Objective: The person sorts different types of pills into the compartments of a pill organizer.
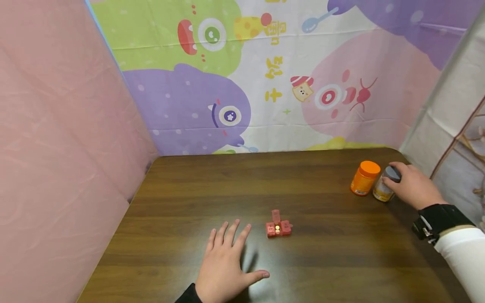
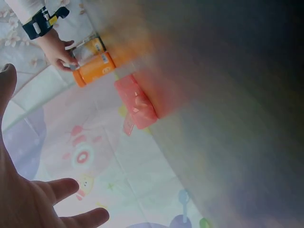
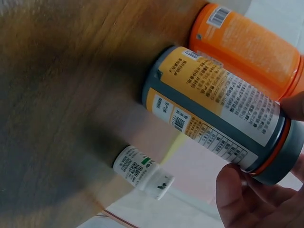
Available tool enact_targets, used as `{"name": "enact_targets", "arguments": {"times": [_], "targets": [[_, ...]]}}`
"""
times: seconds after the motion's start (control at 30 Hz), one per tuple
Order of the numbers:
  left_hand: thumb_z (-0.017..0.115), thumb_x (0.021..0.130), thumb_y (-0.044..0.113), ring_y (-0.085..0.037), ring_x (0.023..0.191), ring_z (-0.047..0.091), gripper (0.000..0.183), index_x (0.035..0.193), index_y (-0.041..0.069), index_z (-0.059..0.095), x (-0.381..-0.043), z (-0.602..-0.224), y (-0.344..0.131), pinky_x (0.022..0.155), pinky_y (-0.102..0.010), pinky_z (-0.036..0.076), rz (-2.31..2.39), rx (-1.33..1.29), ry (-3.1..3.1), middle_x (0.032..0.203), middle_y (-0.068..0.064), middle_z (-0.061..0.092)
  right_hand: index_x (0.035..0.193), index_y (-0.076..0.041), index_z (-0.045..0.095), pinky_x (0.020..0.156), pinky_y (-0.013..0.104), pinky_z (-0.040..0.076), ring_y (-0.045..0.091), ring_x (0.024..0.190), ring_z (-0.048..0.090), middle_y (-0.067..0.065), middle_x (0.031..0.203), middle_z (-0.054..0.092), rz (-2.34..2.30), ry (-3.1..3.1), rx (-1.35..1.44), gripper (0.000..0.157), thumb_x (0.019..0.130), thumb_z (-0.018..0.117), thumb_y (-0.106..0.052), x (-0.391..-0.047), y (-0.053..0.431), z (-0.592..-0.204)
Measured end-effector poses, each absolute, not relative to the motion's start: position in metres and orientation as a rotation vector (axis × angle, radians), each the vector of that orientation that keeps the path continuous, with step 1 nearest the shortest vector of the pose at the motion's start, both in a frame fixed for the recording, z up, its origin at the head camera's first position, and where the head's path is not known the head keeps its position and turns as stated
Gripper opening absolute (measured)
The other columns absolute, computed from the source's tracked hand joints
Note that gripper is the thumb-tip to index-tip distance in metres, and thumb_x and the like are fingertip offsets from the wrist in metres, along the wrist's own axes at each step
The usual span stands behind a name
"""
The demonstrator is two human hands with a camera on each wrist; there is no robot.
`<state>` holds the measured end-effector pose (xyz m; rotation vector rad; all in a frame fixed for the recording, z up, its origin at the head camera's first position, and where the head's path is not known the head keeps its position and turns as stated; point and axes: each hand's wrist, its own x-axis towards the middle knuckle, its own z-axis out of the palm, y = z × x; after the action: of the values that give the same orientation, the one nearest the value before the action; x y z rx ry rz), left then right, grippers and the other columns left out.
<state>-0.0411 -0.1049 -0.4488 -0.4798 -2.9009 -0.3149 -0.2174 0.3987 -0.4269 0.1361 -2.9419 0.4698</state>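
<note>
At the right rear of the table, my right hand (image 1: pixel 414 185) grips a grey-lidded supplement bottle (image 3: pixel 213 109) around its top, thumb on one side and fingers on the other. Its label is yellow, grey and white with dense print. Just beside it stands an orange bottle (image 1: pixel 365 179) with an orange lid. My left hand (image 1: pixel 226 265) is spread over the front of the table, palm down and holding nothing. To the right of its fingertips lies a small red pill box (image 1: pixel 270 229) with raised lids; yellow pills (image 1: pixel 278 229) show in its middle.
A small white bottle (image 3: pixel 142 172) stands beyond the grey-lidded one in the right wrist view, hidden in the head view. The brown wooden table (image 1: pixel 182 189) ends against a cartoon-printed cloth (image 1: pixel 273 126). Pink fabric (image 1: pixel 68 147) hangs along the left side.
</note>
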Motion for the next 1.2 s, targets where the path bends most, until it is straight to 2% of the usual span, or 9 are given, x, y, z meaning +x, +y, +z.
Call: {"name": "enact_targets", "arguments": {"times": [0.17, 0.33, 0.47, 0.63, 0.73, 0.83, 1.03, 1.1, 1.2], "targets": [[0.051, 0.066, 0.089, -0.029, 0.136, 0.02, 0.107, 0.149, 0.024, 0.037, -0.042, -0.45, -0.105, 0.108, -0.058, 0.02, -0.308, -0.471, -2.903, 0.152, -0.006, 0.032, 0.14, 0.005, 0.038, 0.074, 0.065, 0.04, 0.053, 0.098, 0.046, 0.041, 0.119, 0.041, 0.47, -2.923, 0.137, 0.067, 0.094, 0.057, -0.041, -0.22, 0.402, -0.431], [0.052, 0.065, 0.089, -0.029, 0.136, 0.02, 0.107, 0.149, 0.023, 0.038, -0.044, -0.451, -0.104, 0.108, -0.058, 0.021, -0.313, -0.475, -2.894, 0.151, -0.006, 0.033, 0.149, 0.001, 0.028, 0.078, 0.07, 0.037, 0.057, 0.102, 0.041, 0.043, 0.13, 0.031, 0.526, -2.908, 0.065, 0.083, 0.091, 0.057, -0.052, -0.217, 0.402, -0.432], [0.055, 0.069, 0.084, -0.027, 0.133, 0.026, 0.103, 0.148, 0.021, 0.038, -0.046, -0.451, -0.104, 0.104, -0.057, 0.029, -0.411, -0.536, -2.884, 0.148, -0.006, 0.037, 0.145, 0.007, 0.03, 0.077, 0.07, 0.035, 0.058, 0.102, 0.036, 0.044, 0.126, 0.033, 0.561, -2.829, -0.024, 0.088, 0.089, 0.058, -0.055, -0.206, 0.393, -0.424], [0.058, 0.078, 0.073, -0.02, 0.127, 0.037, 0.09, 0.146, 0.016, 0.04, -0.054, -0.446, -0.103, 0.099, -0.052, 0.038, -0.666, -0.601, -2.934, 0.141, -0.002, 0.046, 0.124, 0.013, 0.049, 0.074, 0.064, 0.035, 0.05, 0.099, 0.04, 0.037, 0.111, 0.046, 0.555, -2.658, 0.026, 0.068, 0.087, 0.066, -0.042, -0.183, 0.358, -0.406], [0.06, 0.082, 0.067, -0.02, 0.124, 0.043, 0.084, 0.144, 0.013, 0.042, -0.068, -0.443, -0.097, 0.1, -0.049, 0.04, -0.713, -0.608, -2.967, 0.136, -0.004, 0.052, 0.11, 0.011, 0.058, 0.071, 0.059, 0.039, 0.042, 0.09, 0.047, 0.029, 0.099, 0.055, 0.535, -2.592, 0.177, 0.05, 0.084, 0.07, -0.031, -0.171, 0.327, -0.4], [0.064, 0.083, 0.062, -0.019, 0.117, 0.049, 0.079, 0.141, 0.012, 0.046, -0.087, -0.445, -0.088, 0.096, -0.045, 0.045, -0.666, -0.626, -3.011, 0.131, -0.005, 0.057, 0.104, 0.004, 0.063, 0.069, 0.053, 0.044, 0.032, 0.083, 0.053, 0.02, 0.092, 0.061, 0.533, -2.626, 0.363, 0.038, 0.084, 0.072, -0.026, -0.162, 0.293, -0.402], [0.069, 0.084, 0.052, -0.015, 0.1, 0.058, 0.064, 0.132, 0.011, 0.057, -0.119, -0.458, -0.07, 0.082, -0.037, 0.052, -0.538, -0.68, -3.113, 0.118, -0.004, 0.064, 0.111, -0.005, 0.064, 0.075, 0.046, 0.049, 0.021, 0.086, 0.057, 0.009, 0.098, 0.065, 0.598, -2.812, 0.692, 0.036, 0.087, 0.07, -0.031, -0.156, 0.228, -0.422], [0.071, 0.083, 0.048, -0.012, 0.088, 0.059, 0.057, 0.126, 0.011, 0.061, -0.126, -0.461, -0.064, 0.072, -0.033, 0.052, -0.507, -0.691, -3.121, 0.107, -0.002, 0.066, 0.115, -0.006, 0.064, 0.08, 0.047, 0.049, 0.019, 0.09, 0.058, 0.008, 0.103, 0.066, 0.604, -2.863, 0.773, 0.039, 0.087, 0.069, -0.032, -0.157, 0.209, -0.43], [0.073, 0.083, 0.043, -0.009, 0.07, 0.054, 0.042, 0.112, 0.013, 0.068, -0.132, -0.463, -0.057, 0.057, -0.029, 0.047, -0.456, -0.707, -3.091, 0.089, 0.003, 0.064, 0.119, -0.006, 0.064, 0.085, 0.047, 0.049, 0.018, 0.093, 0.058, 0.008, 0.108, 0.066, 0.608, -2.913, 0.861, 0.042, 0.088, 0.067, -0.034, -0.161, 0.187, -0.44]]}}
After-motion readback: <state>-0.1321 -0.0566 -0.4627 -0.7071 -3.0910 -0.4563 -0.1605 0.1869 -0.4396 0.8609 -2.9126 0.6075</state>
